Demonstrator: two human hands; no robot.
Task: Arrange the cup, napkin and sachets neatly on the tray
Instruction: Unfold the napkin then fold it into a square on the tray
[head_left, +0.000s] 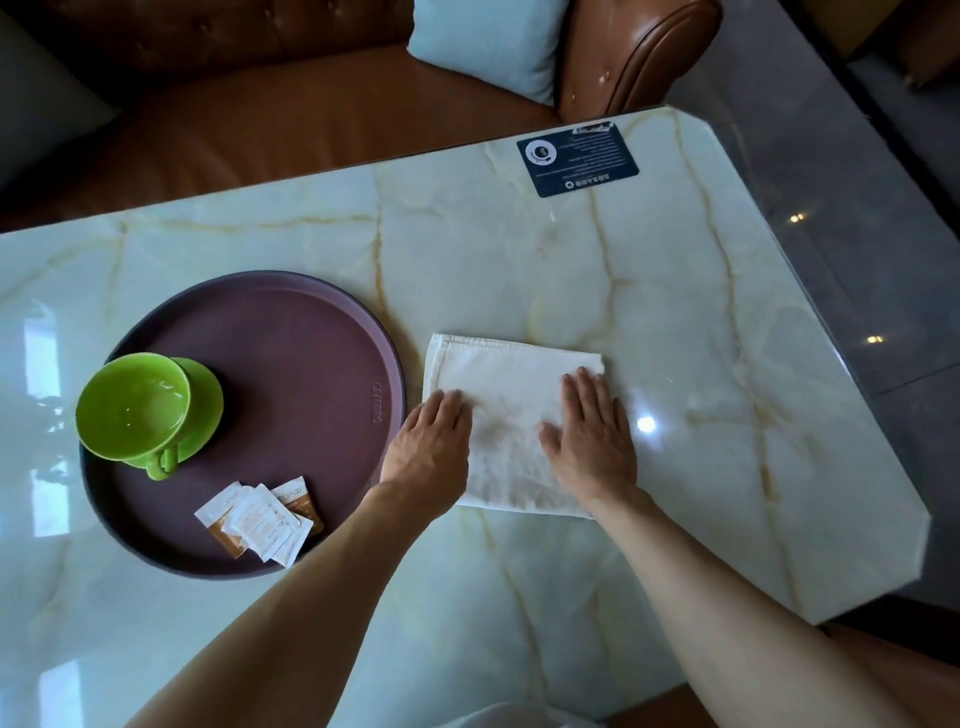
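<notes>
A round purple tray (311, 338) lies on the marble table at the left. On its left part stands a green cup (132, 405) on a green saucer (205, 395). Several white and orange sachets (260, 519) lie overlapping at the tray's near edge. A folded white napkin (511, 379) lies on the table just right of the tray. My left hand (431, 447) rests flat on the napkin's left edge. My right hand (589, 436) presses flat on its right part. Both hands have their fingers extended and hold nothing.
A dark blue card (576, 158) lies near the table's far edge. A brown leather sofa (260, 114) with a pale cushion (483, 41) stands behind the table. The table's right side has cut corners, with grey floor (883, 208) beyond.
</notes>
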